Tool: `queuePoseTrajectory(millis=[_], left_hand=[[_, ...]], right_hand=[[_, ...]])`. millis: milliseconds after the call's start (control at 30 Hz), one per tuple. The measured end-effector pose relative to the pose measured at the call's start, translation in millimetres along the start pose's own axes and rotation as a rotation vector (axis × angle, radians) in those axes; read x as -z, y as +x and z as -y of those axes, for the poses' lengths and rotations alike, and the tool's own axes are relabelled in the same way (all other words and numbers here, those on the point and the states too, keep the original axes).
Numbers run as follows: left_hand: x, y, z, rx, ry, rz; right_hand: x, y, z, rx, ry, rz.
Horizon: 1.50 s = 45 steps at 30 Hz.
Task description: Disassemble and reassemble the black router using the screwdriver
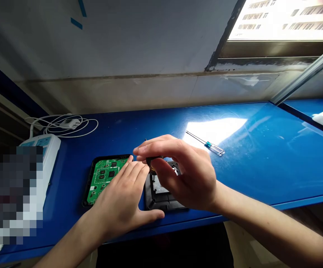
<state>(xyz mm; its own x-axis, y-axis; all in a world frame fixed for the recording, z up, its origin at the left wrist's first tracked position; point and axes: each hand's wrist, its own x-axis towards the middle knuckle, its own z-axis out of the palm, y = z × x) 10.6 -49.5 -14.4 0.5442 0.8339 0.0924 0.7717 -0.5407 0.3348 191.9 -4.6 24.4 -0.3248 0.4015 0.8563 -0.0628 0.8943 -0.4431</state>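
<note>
My right hand (189, 171) is closed around a short dark screwdriver (151, 162), mostly hidden by the fingers. A thin shaft seems to point down toward a black plastic housing (161, 204) with a silvery metal plate (159, 186) in it. My left hand (123, 197) lies palm down, fingers stretched out and thumb spread along the housing's near edge. Its fingers reach over the right side of a green circuit board (101, 176), which sits in a black tray-like shell (88, 191). Both hands cover parts of the shell and housing.
Several thin metal bits or screwdrivers in a blue holder (208, 144) lie on the blue table (250, 167) to the right. A white power strip (52, 149) stands at the left, partly pixelated, with a coiled white cable (86, 130) behind it. A wall and window close the back.
</note>
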Motion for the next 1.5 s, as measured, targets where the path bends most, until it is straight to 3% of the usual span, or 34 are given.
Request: queuePoseTrajectory(millis=[100,300,500,767,1033,1267,1500], left_hand=[[2.1,0,-2,0.022,-0.019,0.02],[2.3,0,-2,-0.001,-0.012,-0.002],[-2.1,0,2,-0.027,-0.011,0.001],[2.4,1,-2,0.003,-0.029,0.034],[-5.0,-2,3,0.014,-0.055,-0.011],[-2.5,-2,1,0.028,-0.045,-0.015],[-2.5,-2,2,0.019,-0.059,0.008]], right_hand=[[-3,1,-3,0.005,0.016,0.005],[-9,5,1,-0.051,-0.024,-0.102],[-9,-11,8,-0.169,0.024,-0.017],[-11,0,8,-0.008,-0.164,-0.073],[-10,-13,22,-0.101,-0.045,-0.014],[-7,-2,18,0.002,-0.236,-0.106],[-6,-2,31,-0.07,-0.177,0.036]])
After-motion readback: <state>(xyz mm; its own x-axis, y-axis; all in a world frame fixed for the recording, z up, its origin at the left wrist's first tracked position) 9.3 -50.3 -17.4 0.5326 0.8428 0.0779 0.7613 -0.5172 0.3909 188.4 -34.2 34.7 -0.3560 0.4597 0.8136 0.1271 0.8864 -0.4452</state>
